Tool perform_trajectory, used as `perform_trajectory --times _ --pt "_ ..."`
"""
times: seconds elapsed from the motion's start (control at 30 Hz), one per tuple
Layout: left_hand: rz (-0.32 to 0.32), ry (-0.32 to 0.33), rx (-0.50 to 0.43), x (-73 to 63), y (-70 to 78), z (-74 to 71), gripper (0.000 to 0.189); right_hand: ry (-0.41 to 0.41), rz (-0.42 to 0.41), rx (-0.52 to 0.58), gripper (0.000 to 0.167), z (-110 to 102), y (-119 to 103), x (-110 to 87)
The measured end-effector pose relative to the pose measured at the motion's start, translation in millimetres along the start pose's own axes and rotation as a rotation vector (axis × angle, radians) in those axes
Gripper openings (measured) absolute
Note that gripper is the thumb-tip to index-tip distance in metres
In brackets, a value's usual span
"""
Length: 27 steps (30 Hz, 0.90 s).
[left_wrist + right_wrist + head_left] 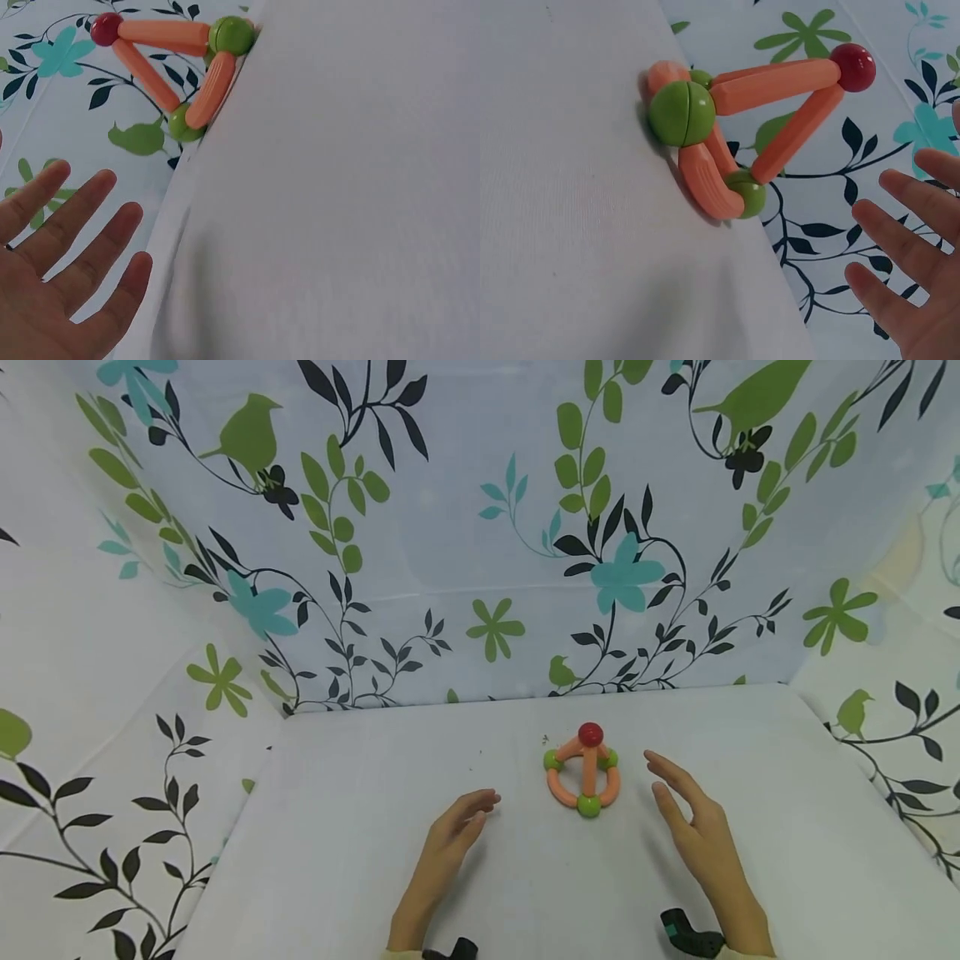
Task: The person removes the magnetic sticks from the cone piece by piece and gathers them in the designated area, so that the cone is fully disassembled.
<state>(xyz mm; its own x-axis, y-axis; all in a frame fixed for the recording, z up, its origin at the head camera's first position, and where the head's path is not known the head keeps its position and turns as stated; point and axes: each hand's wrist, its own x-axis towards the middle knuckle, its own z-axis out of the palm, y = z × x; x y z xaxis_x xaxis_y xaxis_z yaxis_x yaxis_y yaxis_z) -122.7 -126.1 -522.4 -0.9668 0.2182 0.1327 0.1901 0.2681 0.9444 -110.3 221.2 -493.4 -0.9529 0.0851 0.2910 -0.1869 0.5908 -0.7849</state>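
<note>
A pyramid-shaped baby rattle [589, 772] stands on the white table, its orange bars joined by green balls, with a red ball [591, 734] at the top. To its left, my left hand [450, 839] hovers with fingers extended and holds nothing. My right hand [699, 831] is held off to the rattle's right, palm turned inward, also holding nothing. In the left wrist view, spread fingers [105, 232] show below the rattle [165, 34]. The right wrist view has the rattle [776, 86] apart from the fingers [900, 232] of that hand.
The white table [337, 827] reaches back to a cloth [450, 543] printed with leaves, birds and flowers, which hangs behind it and along both sides. A dark band with a camera mount [690, 935] sits on the right wrist, and a similar one [453, 950] on the left.
</note>
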Motion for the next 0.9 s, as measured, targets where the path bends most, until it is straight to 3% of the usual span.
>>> perform_trajectory --times 0.2,0.43,0.6,0.77,0.9 --pt "0.033 -0.139 -0.149 25.8 4.2 18.1 0.037 -0.048 -0.052 0.027 0.045 9.0 2.1 17.3" --pt "0.094 -0.262 -0.161 54.9 10.2 41.2 0.041 -0.106 -0.137 0.048 0.048 12.0 5.9 42.1" --pt "0.075 -0.296 -0.12 70.2 15.1 57.6 0.04 -0.16 -0.182 0.053 0.051 18.3 5.2 58.7" --pt "0.028 -0.292 -0.088 70.0 11.3 74.4 0.044 -0.194 -0.232 0.043 0.053 23.7 5.0 65.9" --pt "0.028 -0.299 -0.059 70.8 9.1 81.9 0.045 -0.196 -0.274 0.038 0.055 25.5 3.7 70.9"
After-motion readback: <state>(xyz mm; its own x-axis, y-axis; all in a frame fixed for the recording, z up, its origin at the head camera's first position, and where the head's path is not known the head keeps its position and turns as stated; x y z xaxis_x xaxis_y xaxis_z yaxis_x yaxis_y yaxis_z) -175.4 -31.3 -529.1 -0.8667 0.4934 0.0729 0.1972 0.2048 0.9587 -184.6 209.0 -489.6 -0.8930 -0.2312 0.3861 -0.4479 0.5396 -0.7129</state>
